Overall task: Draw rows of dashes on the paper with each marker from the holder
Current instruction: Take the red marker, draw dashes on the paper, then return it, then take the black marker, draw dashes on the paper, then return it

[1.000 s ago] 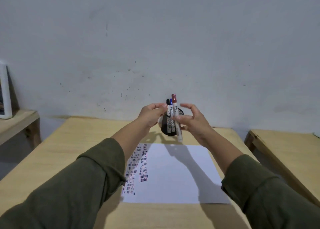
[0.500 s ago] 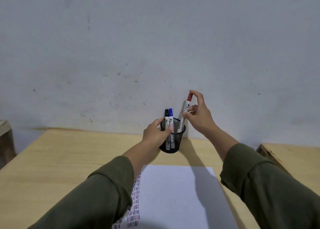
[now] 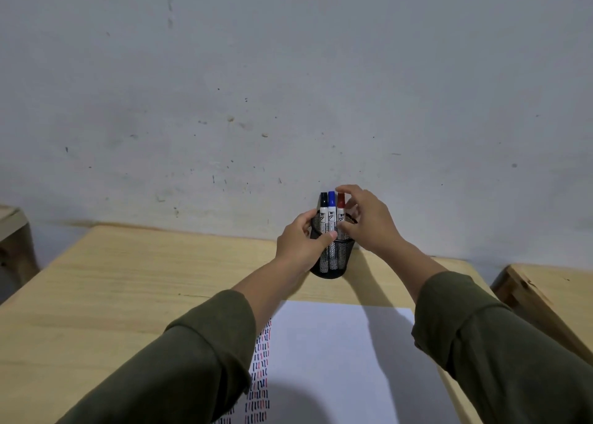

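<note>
A black mesh holder (image 3: 337, 261) stands on the wooden table (image 3: 128, 279) close to the wall. Three white-bodied markers stand upright in it: black-capped (image 3: 323, 203), blue-capped (image 3: 331, 203) and red-capped (image 3: 340, 200). My left hand (image 3: 301, 240) grips the holder's left side and rim. My right hand (image 3: 369, 221) reaches in from the right, with thumb and fingers closed around the red marker's upper part. A white paper (image 3: 337, 343) lies in front of the holder. Rows of black, blue and red dashes (image 3: 261, 369) run along its left edge, partly hidden by my left sleeve.
A grey wall rises directly behind the holder. A second wooden table (image 3: 552, 285) stands to the right across a narrow gap. Part of another wooden piece (image 3: 12, 227) shows at the far left edge.
My right hand has lowered the red marker from above the rim down into the holder beside the blue one. My left hand has stayed on the holder. The camera has tilted and moved closer.
</note>
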The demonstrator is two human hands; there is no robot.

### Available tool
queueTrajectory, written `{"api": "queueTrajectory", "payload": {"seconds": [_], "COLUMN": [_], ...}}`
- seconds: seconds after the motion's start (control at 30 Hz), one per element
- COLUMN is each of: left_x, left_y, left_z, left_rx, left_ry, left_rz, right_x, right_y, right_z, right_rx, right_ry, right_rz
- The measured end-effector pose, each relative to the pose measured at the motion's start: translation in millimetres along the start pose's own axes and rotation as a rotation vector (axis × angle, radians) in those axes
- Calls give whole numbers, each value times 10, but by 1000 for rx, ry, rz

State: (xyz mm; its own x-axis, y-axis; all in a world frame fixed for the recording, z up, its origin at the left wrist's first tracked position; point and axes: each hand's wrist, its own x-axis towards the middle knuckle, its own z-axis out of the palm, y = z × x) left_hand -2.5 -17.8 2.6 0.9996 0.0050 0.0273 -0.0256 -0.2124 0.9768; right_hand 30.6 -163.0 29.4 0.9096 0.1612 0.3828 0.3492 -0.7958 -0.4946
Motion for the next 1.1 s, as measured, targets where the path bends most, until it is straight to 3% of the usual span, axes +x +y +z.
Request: {"api": "queueTrajectory", "payload": {"seconds": [0.3,0.57,0.77,1.0,1.1], "left_x": [-11,-14,-78,-233,-394], "left_y": [-6,0,2,375,606], "left_z": [9,22,9,-188,-297], "left_rx": [-29,-6,-26,-154,-271], "left_ry": [-1,12,61,201,130], "left_rz": [-12,-19,-47,62,100], "right_x": [166,98,-96,-101,-279], "right_y": [3,-79,-167,-600,-812], "right_z": [3,-49,-64,-558,-734], "right_rx": [-134,53,323,899,1091], "right_ry": [-99,-54,34,401,272], "right_rz": [-38,-21,67,145,176]}}
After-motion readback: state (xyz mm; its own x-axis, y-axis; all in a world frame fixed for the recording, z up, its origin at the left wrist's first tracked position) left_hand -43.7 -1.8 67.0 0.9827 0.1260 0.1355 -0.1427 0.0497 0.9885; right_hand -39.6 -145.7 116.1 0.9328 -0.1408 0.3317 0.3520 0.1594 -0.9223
